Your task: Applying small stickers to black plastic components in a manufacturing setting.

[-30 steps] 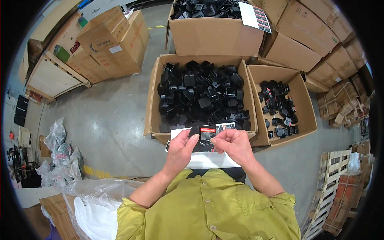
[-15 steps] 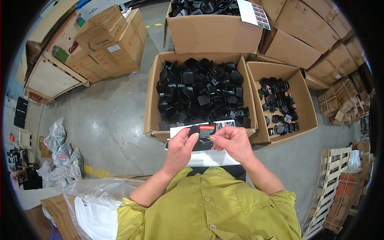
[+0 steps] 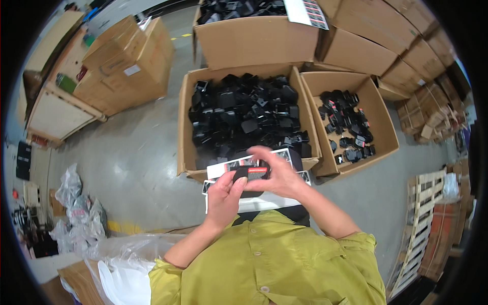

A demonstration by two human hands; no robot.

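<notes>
The left hand (image 3: pixel 223 197) pinches a dark, curved-edged plastic piece (image 3: pixel 241 174), its thumb pressed on the near face; the piece sits at one o'clock from that palm. A red-and-black printed label (image 3: pixel 257 173) extends at three o'clock from the left thumb. The right hand (image 3: pixel 283 177) spreads thumb and fingers apart, with the label at nine o'clock, in the gap; whether its fingertips touch is unclear. White printed sheets (image 3: pixel 217 172) lie beneath. At twelve o'clock stands a large brown cardboard box (image 3: pixel 185 122) of glossy black parts (image 3: pixel 249 126); at two o'clock, a smaller brown cardboard box (image 3: pixel 379 122).
</notes>
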